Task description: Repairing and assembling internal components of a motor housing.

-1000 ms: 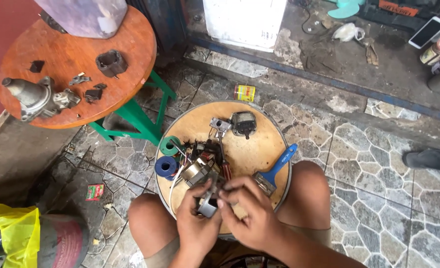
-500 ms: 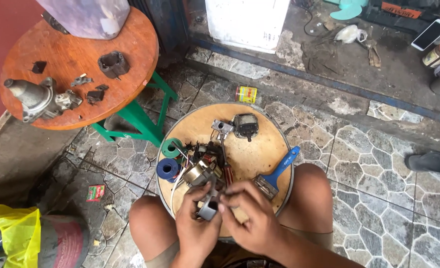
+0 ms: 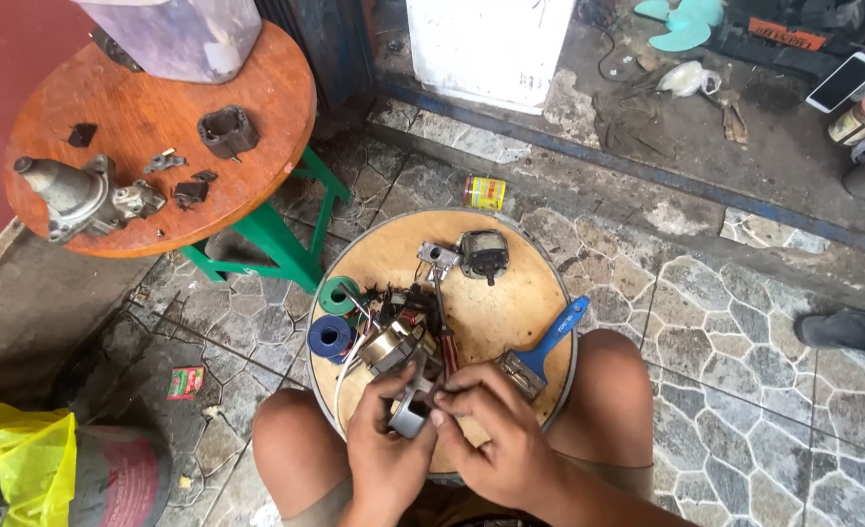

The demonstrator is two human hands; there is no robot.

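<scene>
My left hand point(image 3: 383, 451) and my right hand point(image 3: 491, 439) meet over the near edge of a round wooden stool top point(image 3: 510, 303) between my knees. Both hold a small grey metal cylindrical part point(image 3: 411, 415); the left cups it from below and the right fingertips pinch its side. Just beyond the hands lies a heap of metal motor parts and wires point(image 3: 398, 332). A dark motor piece point(image 3: 483, 254) sits further back on the stool. A blue-handled brush point(image 3: 542, 349) lies to the right of my right hand.
A green tape roll point(image 3: 339, 295) and a blue tape roll point(image 3: 332, 338) sit at the stool's left edge. A round orange table point(image 3: 257, 127) on green legs holds metal castings at upper left. A small yellow can point(image 3: 484, 192), a sandal point(image 3: 847, 330) and a yellow bag point(image 3: 18, 459) lie on the stone floor.
Both hands keep working the small grey part with slight finger shifts. The view has tilted a little; nothing else has moved.
</scene>
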